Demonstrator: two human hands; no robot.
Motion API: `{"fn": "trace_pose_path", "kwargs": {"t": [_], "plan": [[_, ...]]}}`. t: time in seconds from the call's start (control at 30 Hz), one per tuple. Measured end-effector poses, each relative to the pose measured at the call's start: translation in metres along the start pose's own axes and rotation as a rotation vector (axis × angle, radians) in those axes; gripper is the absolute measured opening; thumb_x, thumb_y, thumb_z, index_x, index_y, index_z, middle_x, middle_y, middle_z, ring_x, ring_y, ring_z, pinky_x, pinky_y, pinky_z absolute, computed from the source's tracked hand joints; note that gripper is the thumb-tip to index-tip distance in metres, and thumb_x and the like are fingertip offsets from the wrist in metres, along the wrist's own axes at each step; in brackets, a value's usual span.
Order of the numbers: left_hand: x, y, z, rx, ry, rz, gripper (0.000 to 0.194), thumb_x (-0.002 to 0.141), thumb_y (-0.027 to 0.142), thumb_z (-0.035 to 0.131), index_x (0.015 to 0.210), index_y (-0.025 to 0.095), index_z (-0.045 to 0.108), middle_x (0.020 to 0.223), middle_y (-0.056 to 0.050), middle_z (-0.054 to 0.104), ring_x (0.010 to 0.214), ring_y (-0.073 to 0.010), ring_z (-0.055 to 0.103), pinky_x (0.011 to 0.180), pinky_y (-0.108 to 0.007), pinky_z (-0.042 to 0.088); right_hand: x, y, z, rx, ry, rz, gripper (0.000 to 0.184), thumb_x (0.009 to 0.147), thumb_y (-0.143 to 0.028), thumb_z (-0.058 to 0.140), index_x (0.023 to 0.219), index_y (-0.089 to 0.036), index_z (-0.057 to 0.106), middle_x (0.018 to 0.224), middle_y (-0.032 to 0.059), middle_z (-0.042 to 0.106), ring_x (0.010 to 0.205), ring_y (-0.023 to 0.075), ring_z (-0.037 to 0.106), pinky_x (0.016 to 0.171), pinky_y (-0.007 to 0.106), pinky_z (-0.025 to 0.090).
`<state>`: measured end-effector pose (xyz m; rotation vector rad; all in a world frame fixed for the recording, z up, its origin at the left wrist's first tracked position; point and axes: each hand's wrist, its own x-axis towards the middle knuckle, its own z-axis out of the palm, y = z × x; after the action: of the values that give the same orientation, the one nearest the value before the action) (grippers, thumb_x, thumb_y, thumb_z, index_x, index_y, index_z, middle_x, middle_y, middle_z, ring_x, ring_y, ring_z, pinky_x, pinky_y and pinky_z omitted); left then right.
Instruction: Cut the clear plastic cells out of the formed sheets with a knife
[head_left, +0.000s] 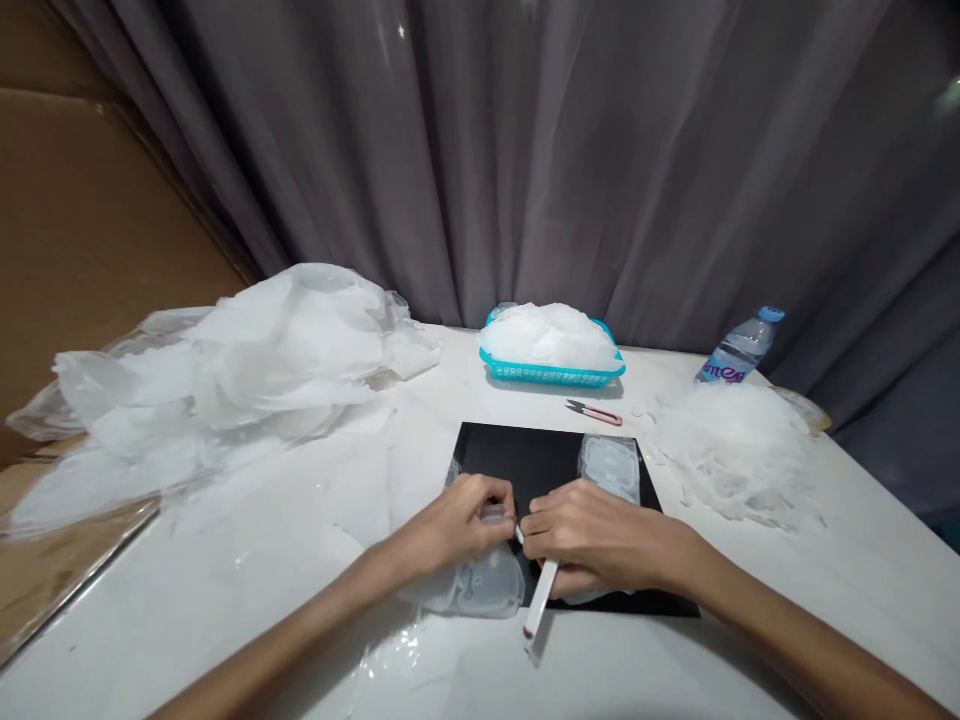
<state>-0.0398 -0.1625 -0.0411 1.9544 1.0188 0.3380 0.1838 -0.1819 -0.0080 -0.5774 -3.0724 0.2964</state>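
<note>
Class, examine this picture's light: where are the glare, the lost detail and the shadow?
In the head view, glare spots the table beside the left forearm; also in the head view, the basket's white heap looks washed out, and a soft shadow lies by the white tool's lower end.

Middle of white stick (540,602) hidden in right hand (583,535); cannot tell whether the small white tip (519,535) between the hands belongs to it. Left hand (469,515) covers part of clear plastic piece (491,580); fingertip grip too small to read. Black mat (517,450) partly hidden beneath. Bottle (741,347) base behind tangled heap (739,450). Basket (551,376) interior under white mound (551,335). Cardboard (97,250) cut off at left edge, curtain (517,180) at top.
</note>
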Motion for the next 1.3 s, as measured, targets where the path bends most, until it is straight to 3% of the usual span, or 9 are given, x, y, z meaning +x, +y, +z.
{"fn": "trace_pose_path", "kwargs": {"t": [0.23, 0.4, 0.6, 0.7, 0.83, 0.97, 1.1, 1.2, 1.3], "plan": [[-0.004, -0.008, -0.037, 0.151, 0.208, -0.013, 0.016, 0.095, 0.035, 0.051, 0.092, 0.021, 0.057, 0.096, -0.006, 0.068, 0.082, -0.0222, 0.062, 0.073, -0.031, 0.046, -0.005, -0.028, -0.012, 0.137, 0.033, -0.192, 0.026, 0.106, -0.039, 0.060, 0.087, -0.021, 0.062, 0.088, -0.0023, 0.071, 0.081, 0.0149, 0.060, 0.066, 0.031, 0.035], [-0.007, -0.012, -0.091, 0.191, 0.193, -0.084, 0.035, 0.095, 0.054, 0.054, 0.087, 0.021, 0.062, 0.083, -0.003, 0.069, 0.072, -0.0202, 0.062, 0.065, -0.028, 0.045, 0.001, -0.023, -0.008, -0.043, 0.244, 0.067, 0.023, 0.110, -0.033, 0.051, 0.100, -0.021, 0.067, 0.089, -0.0003, 0.072, 0.081, 0.0184, 0.058, 0.064, 0.035, 0.031], [-0.024, -0.011, -0.157, 0.131, 0.825, -0.286, 0.038, 0.087, 0.061, 0.051, 0.097, 0.024, 0.058, 0.070, 0.002, 0.060, 0.059, -0.0163, 0.050, 0.053, -0.027, 0.037, 0.004, 0.004, -0.008, 0.049, 0.510, 0.366, 0.028, 0.112, -0.036, 0.047, 0.126, -0.023, 0.066, 0.110, 0.0047, 0.073, 0.101, 0.0199, 0.064, 0.079, 0.031, 0.043], [-0.041, -0.011, -0.183, 0.206, 1.142, -0.364, 0.036, 0.094, 0.058, 0.048, 0.100, 0.024, 0.054, 0.062, 0.004, 0.049, 0.060, -0.0185, 0.051, 0.055, -0.030, 0.033, -0.018, 0.024, -0.022, 0.013, 0.357, 0.714, 0.027, 0.111, -0.034, 0.048, 0.125, -0.022, 0.066, 0.121, 0.0089, 0.072, 0.116, 0.0250, 0.066, 0.088, 0.034, 0.045], [-0.050, -0.009, -0.189, 0.501, 1.373, -0.357, 0.068, 0.100, 0.079, 0.036, 0.095, 0.015, 0.058, 0.078, -0.008, 0.057, 0.123, -0.0455, 0.054, 0.069, -0.037, 0.019, -0.057, 0.048, -0.026, -0.002, 0.094, 1.066, 0.032, 0.107, -0.034, 0.052, 0.131, -0.016, 0.063, 0.127, 0.0188, 0.070, 0.117, 0.0345, 0.068, 0.085, 0.038, 0.047], [-0.022, 0.005, -0.152, 0.610, 1.181, -0.148, 0.063, 0.096, 0.073, 0.039, 0.107, 0.014, 0.059, 0.118, -0.019, 0.062, 0.138, -0.0528, 0.039, 0.099, -0.066, 0.039, -0.072, 0.065, -0.014, 0.060, 0.034, 1.091, 0.037, 0.098, -0.044, 0.068, 0.118, -0.013, 0.067, 0.112, 0.0192, 0.075, 0.104, 0.0360, 0.072, 0.076, 0.035, 0.045], [0.025, 0.028, -0.071, 0.461, 0.616, 0.044, 0.034, 0.101, 0.051, 0.048, 0.097, 0.021, 0.064, 0.099, -0.005, 0.074, 0.091, -0.0249, 0.069, 0.084, -0.038, 0.056, -0.070, 0.071, -0.016, 0.101, 0.108, 1.032, 0.014, 0.099, -0.031, 0.065, 0.108, -0.020, 0.066, 0.110, 0.0094, 0.075, 0.102, 0.0275, 0.071, 0.075, 0.030, 0.042], [0.056, 0.044, -0.015, 0.339, 0.354, 0.123, 0.042, 0.096, 0.058, 0.060, 0.114, 0.020, 0.065, 0.112, -0.010, 0.074, 0.104, -0.0298, 0.068, 0.093, -0.041, 0.052, -0.072, 0.061, -0.032, 0.129, 0.206, 0.925, 0.011, 0.105, -0.025, 0.052, 0.107, -0.024, 0.062, 0.108, 0.0025, 0.073, 0.098, 0.0206, 0.068, 0.079, 0.029, 0.042], [0.080, 0.056, 0.008, 0.020, 0.198, 0.170, 0.053, 0.093, 0.063, 0.066, 0.119, 0.017, 0.065, 0.112, -0.010, 0.070, 0.101, -0.0287, 0.065, 0.090, -0.039, 0.049, -0.077, 0.048, -0.050, 0.214, 0.342, 0.734, 0.008, 0.104, -0.025, 0.052, 0.101, -0.024, 0.060, 0.100, -0.0005, 0.070, 0.090, 0.0180, 0.063, 0.078, 0.028, 0.042]]}}
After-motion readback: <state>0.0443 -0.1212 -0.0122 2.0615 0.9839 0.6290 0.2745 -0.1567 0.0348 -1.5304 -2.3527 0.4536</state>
